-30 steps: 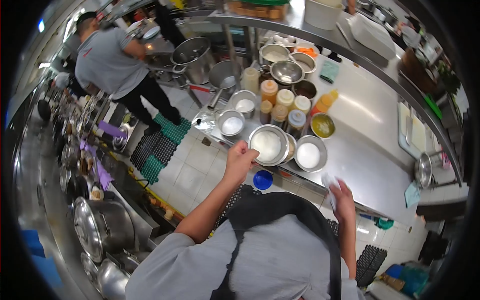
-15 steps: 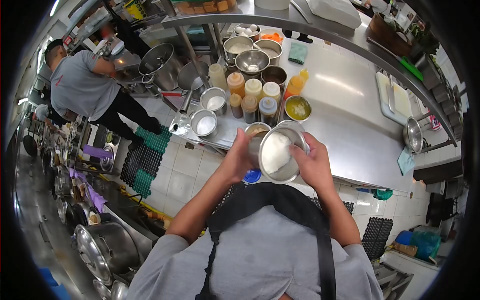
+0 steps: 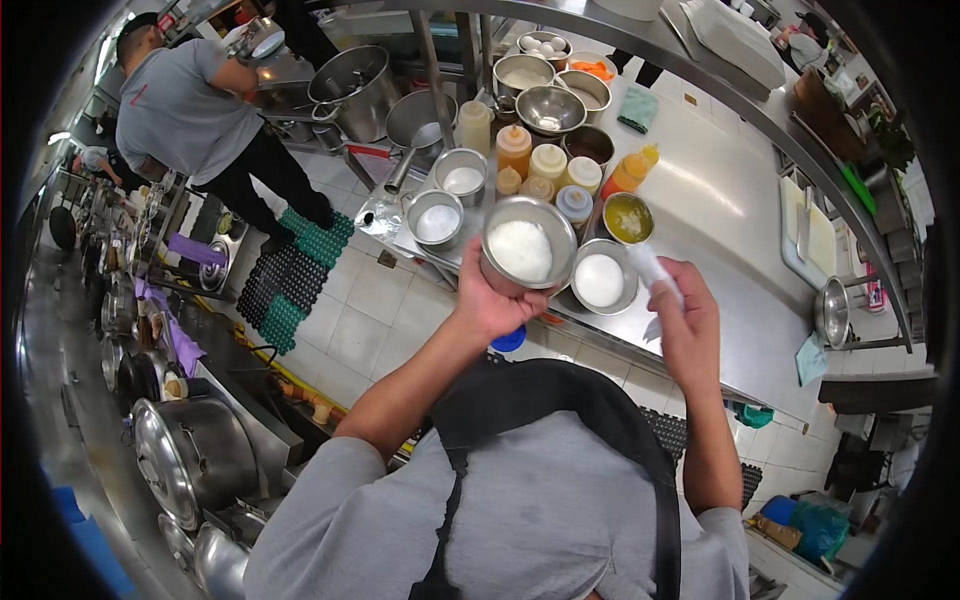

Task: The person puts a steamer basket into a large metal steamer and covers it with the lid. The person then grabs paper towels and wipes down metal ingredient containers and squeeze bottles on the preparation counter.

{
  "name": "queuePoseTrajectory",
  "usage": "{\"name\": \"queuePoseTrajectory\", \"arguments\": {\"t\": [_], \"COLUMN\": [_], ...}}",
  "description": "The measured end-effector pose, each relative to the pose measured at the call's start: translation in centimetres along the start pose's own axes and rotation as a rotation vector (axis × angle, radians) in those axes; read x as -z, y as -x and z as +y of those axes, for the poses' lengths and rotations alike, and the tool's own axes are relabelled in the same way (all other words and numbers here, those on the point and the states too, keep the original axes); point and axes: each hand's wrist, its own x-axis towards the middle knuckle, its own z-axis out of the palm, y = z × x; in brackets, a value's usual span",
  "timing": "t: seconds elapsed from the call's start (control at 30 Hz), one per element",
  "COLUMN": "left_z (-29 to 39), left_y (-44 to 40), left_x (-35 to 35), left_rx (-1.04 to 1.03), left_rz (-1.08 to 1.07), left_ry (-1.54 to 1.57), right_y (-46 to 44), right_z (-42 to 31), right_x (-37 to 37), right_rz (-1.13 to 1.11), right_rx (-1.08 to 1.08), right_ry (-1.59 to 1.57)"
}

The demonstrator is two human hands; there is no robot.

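My left hand (image 3: 497,300) is wrapped under a round metal bowl (image 3: 566,246) with white powder (image 3: 520,250) inside, lifted above the counter's near edge. Over the counter on the right, my right hand (image 3: 688,322) is closed on a pale, flat utensil (image 3: 655,270), blurred by motion, so its kind is unclear. Between the two hands sits a second metal bowl (image 3: 628,300) with white contents. Just behind it is a small bowl of yellow-green liquid (image 3: 628,217). Squeeze bottles (image 3: 548,163) stand beyond the held bowl.
Two metal pots (image 3: 436,218) (image 3: 462,176) with white contents stand at the counter's left end. Metal bowls (image 3: 550,110) and eggs (image 3: 543,46) are farther back. A shelf (image 3: 690,65) overhangs the counter (image 3: 720,250). A co-worker (image 3: 190,110) stands at left.
My right hand has left the bowl and moved right with the pale utensil. My left hand now holds the bowl alone, more level, shifted left. The second white-filled bowl has come into view.
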Motion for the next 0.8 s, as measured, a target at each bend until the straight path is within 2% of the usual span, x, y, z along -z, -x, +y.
{"name": "queuePoseTrajectory", "arguments": {"t": [0.07,0.17,0.2,0.3,0.4,0.6,0.7,0.8], "left_z": [-1.5,-2.5,-2.8,-4.2,-4.8,-5.1,-4.9,-4.4], "left_y": [0.4,0.1,0.0,1.1,1.8,2.7,2.3,1.9], "left_x": [0.0,0.9,1.3,-0.8,-1.2,-0.3,0.3,-0.3], "left_rx": [0.040,0.161,0.206,0.169,0.079,-0.046,-0.052,-0.037], "left_rz": [0.015,0.011,0.005,0.119,0.094,0.049,0.014,-0.005], "left_ry": [-0.097,-0.172,-0.183,-0.195,-0.264,-0.409,-0.409,-0.342], "right_y": [-0.6,-1.8,-2.0,-1.7,-0.7,-0.6,-2.0,-2.4], "right_z": [-1.4,-3.9,-4.0,-4.0,-5.3,-3.8,-3.3,-3.5], "right_x": [-1.0,-1.9,-1.9,-1.9,-2.6,-4.7,-5.5,-4.9], "right_rz": [-0.062,-0.285,-0.391,-0.681,-0.768,-0.896,-1.008,-0.787], "right_rx": [0.404,0.643,0.644,0.677,0.648,0.528,0.276,0.091], "right_ry": [0.364,0.696,0.855,1.271,1.287,0.997,0.712,0.473]}}
